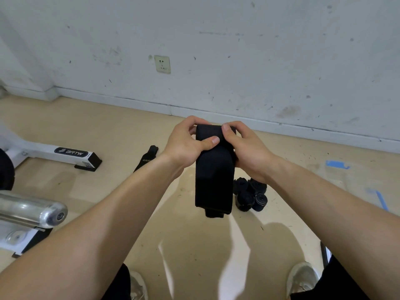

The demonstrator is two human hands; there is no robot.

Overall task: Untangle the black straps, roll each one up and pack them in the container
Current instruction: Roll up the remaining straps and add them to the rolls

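Both hands raised in front of the chest, gripping the top of 1 wide black strap (213, 169) between them. Left hand (187, 141) curled around the strap's upper left edge, thumb pressed flat across its front face. Right hand (242, 146) closed on the upper right edge, thumb bent over the top fold, remaining fingers wrapped behind and hidden. Strap hanging straight down from the grip, lower end doubled over with a short tab showing beneath. On the floor (121, 131) below and just right of the hanging end, a cluster of rolled straps (251, 197), touching one another. Another loose strap (147, 158) lying flat on the floor beyond the left wrist, partly hidden by the forearm. White machine base (71, 153) marked BRTW at left, chrome bar (32, 210) nearer. Wall socket (162, 64) straight ahead. Container hard to tell
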